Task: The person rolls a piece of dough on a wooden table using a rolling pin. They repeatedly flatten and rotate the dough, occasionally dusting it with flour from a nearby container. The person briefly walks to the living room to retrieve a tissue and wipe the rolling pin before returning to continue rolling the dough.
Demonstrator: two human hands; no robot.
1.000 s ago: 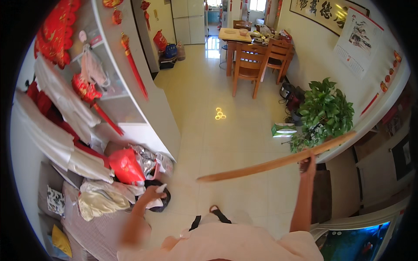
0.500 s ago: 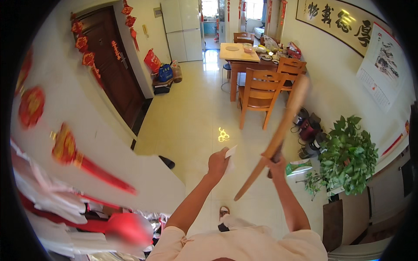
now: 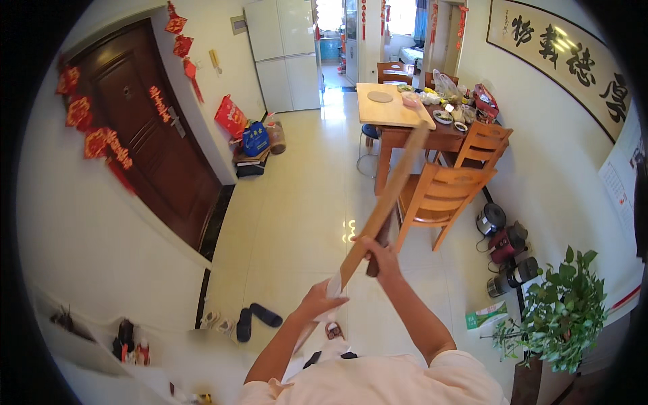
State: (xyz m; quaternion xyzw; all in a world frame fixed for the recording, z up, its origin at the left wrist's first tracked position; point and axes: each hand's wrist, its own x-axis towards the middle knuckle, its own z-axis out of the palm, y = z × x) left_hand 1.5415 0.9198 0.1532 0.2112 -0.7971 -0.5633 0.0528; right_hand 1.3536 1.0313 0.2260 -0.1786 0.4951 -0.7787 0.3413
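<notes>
My right hand (image 3: 382,260) is closed around a long light-brown wooden stick (image 3: 383,204), which slants up and away toward the table. A shorter dark-brown wooden piece (image 3: 372,267) sits in the same grip, alongside the stick. Lower down, my left hand (image 3: 317,302) is wrapped on the stick's near part, with a white tissue (image 3: 333,286) between fingers and wood. The near tip shows below that hand. The far end is blurred and overlaps the table's edge in the picture.
Ahead stands a dining table (image 3: 391,138) with a pale wooden board (image 3: 378,115), dishes and bags. A wooden chair (image 3: 442,196) is on its near side. Kettles (image 3: 507,243) and a leafy plant (image 3: 557,310) line the right. Slippers (image 3: 260,320) lie left, near the brown door (image 3: 145,128).
My left hand has brought the tissue onto the stick's lower part. The right hand has moved left with the stick and dark piece. The view has shifted, showing the table closer.
</notes>
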